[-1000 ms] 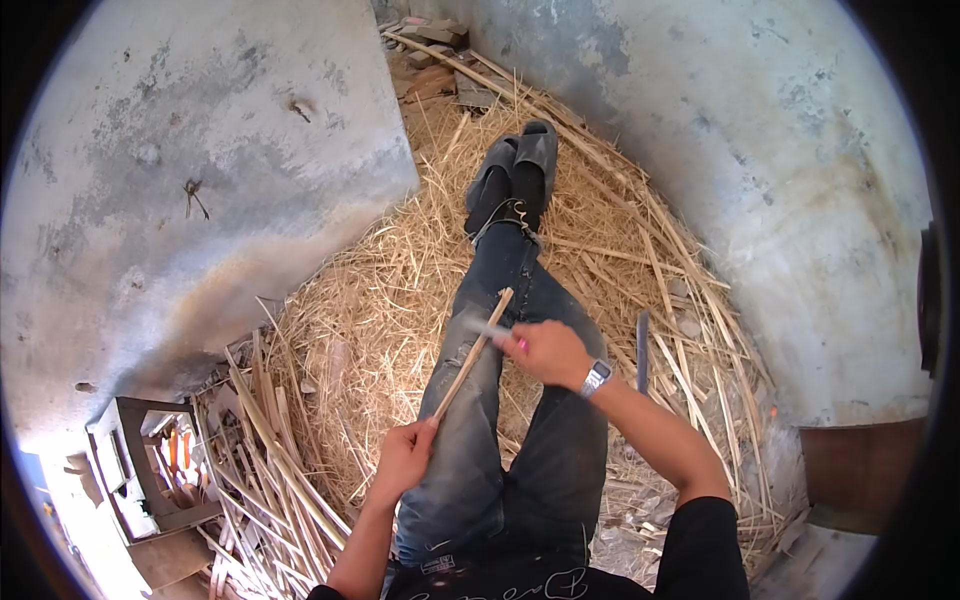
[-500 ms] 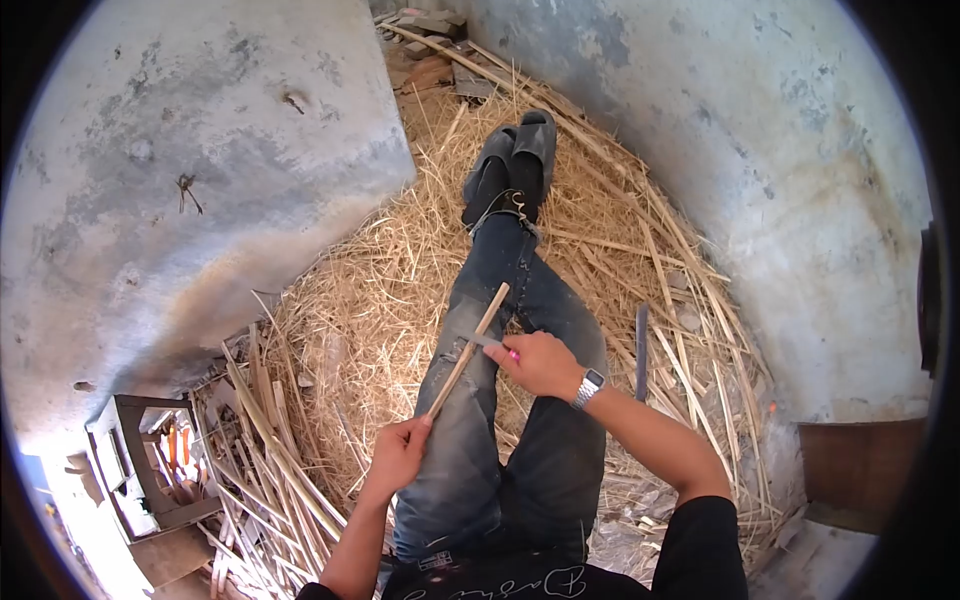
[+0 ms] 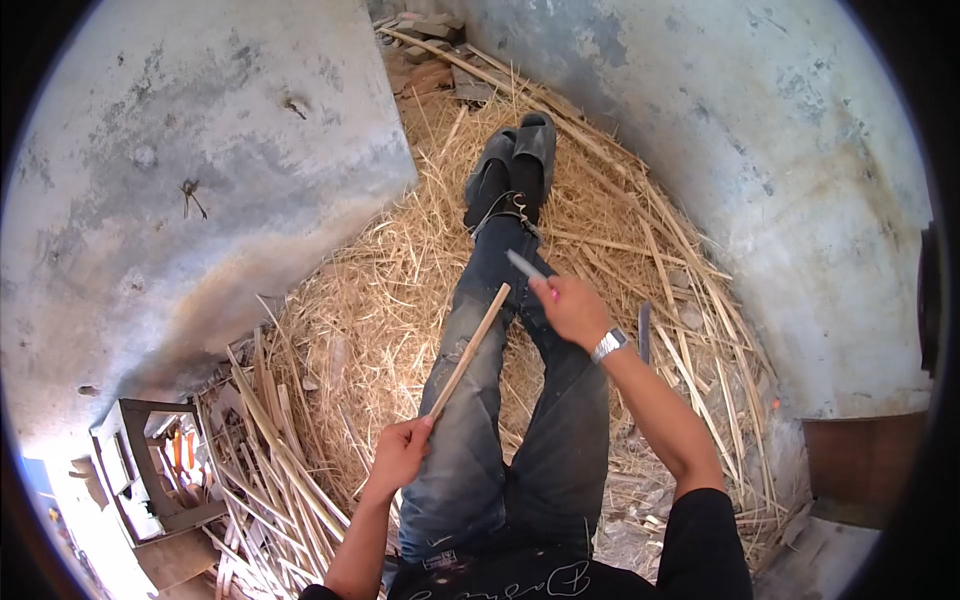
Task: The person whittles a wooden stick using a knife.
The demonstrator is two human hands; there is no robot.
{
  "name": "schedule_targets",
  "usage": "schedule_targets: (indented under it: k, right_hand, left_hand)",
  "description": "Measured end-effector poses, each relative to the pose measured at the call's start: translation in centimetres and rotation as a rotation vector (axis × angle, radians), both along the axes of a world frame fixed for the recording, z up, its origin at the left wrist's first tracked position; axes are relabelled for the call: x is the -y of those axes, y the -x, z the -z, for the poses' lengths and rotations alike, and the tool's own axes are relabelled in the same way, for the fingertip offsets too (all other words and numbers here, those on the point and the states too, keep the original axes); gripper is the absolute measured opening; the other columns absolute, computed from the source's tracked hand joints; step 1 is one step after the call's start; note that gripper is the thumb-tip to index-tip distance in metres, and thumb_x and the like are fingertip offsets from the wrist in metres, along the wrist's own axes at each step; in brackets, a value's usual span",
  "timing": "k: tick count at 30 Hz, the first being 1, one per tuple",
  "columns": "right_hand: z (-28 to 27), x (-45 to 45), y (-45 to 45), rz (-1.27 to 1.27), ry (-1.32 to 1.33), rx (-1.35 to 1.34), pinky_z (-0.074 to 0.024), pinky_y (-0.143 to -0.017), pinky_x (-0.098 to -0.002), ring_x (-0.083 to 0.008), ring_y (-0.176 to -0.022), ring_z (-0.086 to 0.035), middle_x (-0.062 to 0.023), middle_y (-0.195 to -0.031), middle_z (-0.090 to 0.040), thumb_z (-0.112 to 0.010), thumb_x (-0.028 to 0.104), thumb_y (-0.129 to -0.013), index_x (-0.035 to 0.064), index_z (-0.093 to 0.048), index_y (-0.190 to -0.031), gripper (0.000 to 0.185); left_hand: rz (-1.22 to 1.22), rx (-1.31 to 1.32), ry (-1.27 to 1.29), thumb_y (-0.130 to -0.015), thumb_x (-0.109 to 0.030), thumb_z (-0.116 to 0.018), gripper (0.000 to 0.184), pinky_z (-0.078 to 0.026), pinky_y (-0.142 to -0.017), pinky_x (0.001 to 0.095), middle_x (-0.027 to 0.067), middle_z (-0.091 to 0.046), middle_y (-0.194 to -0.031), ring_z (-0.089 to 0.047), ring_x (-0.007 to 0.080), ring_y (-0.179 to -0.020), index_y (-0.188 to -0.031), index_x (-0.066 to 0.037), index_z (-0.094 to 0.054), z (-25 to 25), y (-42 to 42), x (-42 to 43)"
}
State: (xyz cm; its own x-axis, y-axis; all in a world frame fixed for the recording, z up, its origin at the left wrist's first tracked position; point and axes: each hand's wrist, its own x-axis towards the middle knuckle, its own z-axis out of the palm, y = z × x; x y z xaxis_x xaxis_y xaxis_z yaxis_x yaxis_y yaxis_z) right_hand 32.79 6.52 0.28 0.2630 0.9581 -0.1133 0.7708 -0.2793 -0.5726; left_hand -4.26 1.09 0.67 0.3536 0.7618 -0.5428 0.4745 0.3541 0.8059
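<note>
My left hand [image 3: 402,452] is closed around the lower end of a thin wooden strip [image 3: 468,354], which slants up and to the right over my thigh. In my right hand [image 3: 578,312] is a knife [image 3: 522,264], its grey blade pointing up and left past the strip's far end. A bit of pink shows at the knife's handle between my fingers. Blade and strip are apart. Both hands are above my outstretched legs in dark jeans [image 3: 560,440].
Pale shavings [image 3: 370,300] cover the floor around my legs. Long wooden strips [image 3: 275,440] are heaped at left, and more lie along the right wall [image 3: 780,180]. A dark bar [image 3: 643,335] lies right of my knee. A wooden frame [image 3: 165,515] stands at lower left.
My right hand has moved the knife up and to the right, off the strip and beyond its tip. My left hand and the strip have stayed almost still.
</note>
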Motion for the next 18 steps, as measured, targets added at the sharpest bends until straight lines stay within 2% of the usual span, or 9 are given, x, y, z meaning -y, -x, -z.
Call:
schedule_targets:
  k: [2,3,5,8,10,12,13,15,18]
  right_hand:
    - [0.1,1.8,2.0,-0.194,-0.078,0.034,-0.053,-0.067,-0.0555,-0.0454,-0.074,-0.069,-0.0221,-0.074,-0.069,-0.054,0.058,-0.105,0.0095,-0.074,-0.086,0.056]
    - [-1.7,2.5,3.3,-0.317,0.104,0.073,-0.0565,-0.072,-0.0573,-0.0476,-0.076,-0.07,-0.0217,-0.077,-0.072,-0.052,0.061,-0.104,0.0105,-0.076,-0.092,0.058]
    - [1.0,2.5,2.9,-0.243,0.067,0.015,-0.056,-0.072,-0.0559,-0.0457,-0.078,-0.071,-0.0225,-0.077,-0.072,-0.052,0.06,-0.105,0.0088,-0.076,-0.092,0.058]
    - [2.2,-0.9,-2.5,0.131,0.12,-0.018,-0.0532,-0.069,-0.0547,-0.044,-0.076,-0.07,-0.0229,-0.077,-0.071,-0.052,0.058,-0.106,0.0059,-0.077,-0.091,0.06]
    - [0.6,-0.1,-0.7,0.039,0.061,-0.07,-0.0533,-0.069,-0.0549,-0.0444,-0.076,-0.069,-0.0227,-0.077,-0.071,-0.053,0.059,-0.106,0.0062,-0.077,-0.09,0.06]
    - [-1.1,2.0,2.4,-0.159,0.006,-0.081,-0.0548,-0.071,-0.0549,-0.0443,-0.077,-0.07,-0.0218,-0.077,-0.071,-0.053,0.061,-0.105,0.0073,-0.076,-0.091,0.06]
    - [-1.7,2.7,3.8,-0.267,0.12,-0.046,-0.0561,-0.073,-0.0548,-0.0441,-0.078,-0.071,-0.0212,-0.079,-0.072,-0.052,0.061,-0.104,0.0079,-0.076,-0.092,0.06]
    - [-1.4,3.3,4.8,-0.295,0.166,-0.048,-0.0567,-0.072,-0.054,-0.044,-0.078,-0.071,-0.0205,-0.079,-0.073,-0.051,0.061,-0.105,0.0069,-0.076,-0.09,0.061]
    - [0.5,0.8,1.4,-0.037,0.034,-0.086,-0.0571,-0.071,-0.0533,-0.0433,-0.077,-0.071,-0.0211,-0.076,-0.072,-0.052,0.06,-0.105,0.0057,-0.074,-0.088,0.062]
  left_hand:
    - [-0.02,0.005,0.001,-0.111,-0.036,-0.058,0.05,-0.036,-0.053,0.0293,-0.003,-0.052,-0.059,-0.043,0.0065,-0.056,-0.078,0.0,-0.066,-0.4,-0.4,0.0]
    - [-0.039,0.007,0.007,-0.111,-0.036,-0.059,0.051,-0.036,-0.053,0.0295,-0.0031,-0.051,-0.059,-0.043,0.0066,-0.055,-0.077,0.0,-0.065,-0.4,-0.6,0.1]
    - [-0.027,0.013,0.001,-0.111,-0.036,-0.06,0.048,-0.035,-0.053,0.03,-0.0032,-0.05,-0.059,-0.042,0.007,-0.055,-0.081,0.001,-0.068,-0.1,-0.4,0.2]
    - [-0.005,-0.022,-0.055,-0.11,-0.035,-0.061,0.043,-0.038,-0.054,0.0309,-0.0021,-0.051,-0.06,-0.043,0.0083,-0.056,-0.095,0.002,-0.075,1.3,0.6,0.8]
    - [0.01,-0.057,-0.103,-0.11,-0.035,-0.062,0.042,-0.041,-0.055,0.0312,-0.001,-0.053,-0.062,-0.045,0.0092,-0.057,-0.105,0.003,-0.078,0.9,0.4,0.4]
    - [-0.017,-0.096,-0.163,-0.108,-0.034,-0.066,0.041,-0.052,-0.065,0.0317,0.0079,-0.071,-0.074,-0.062,0.0127,-0.067,-0.121,0.003,-0.076,-0.8,-0.8,0.9]
    - [-0.012,-0.093,-0.159,-0.108,-0.034,-0.066,0.041,-0.052,-0.065,0.0317,0.0079,-0.071,-0.074,-0.062,0.0127,-0.067,-0.121,0.003,-0.076,-0.9,-1.3,1.0]
    - [-0.055,-0.159,-0.249,-0.105,-0.031,-0.07,0.041,-0.057,-0.079,0.0313,0.0204,-0.08,-0.097,-0.075,0.0183,-0.086,-0.126,0.004,-0.074,-1.1,-1.8,1.3]
    - [-0.052,-0.142,-0.325,-0.103,-0.029,-0.073,0.04,-0.058,-0.083,0.0309,0.0263,-0.078,-0.109,-0.079,0.023,-0.094,-0.126,0.003,-0.074,-0.6,-1.7,1.8]
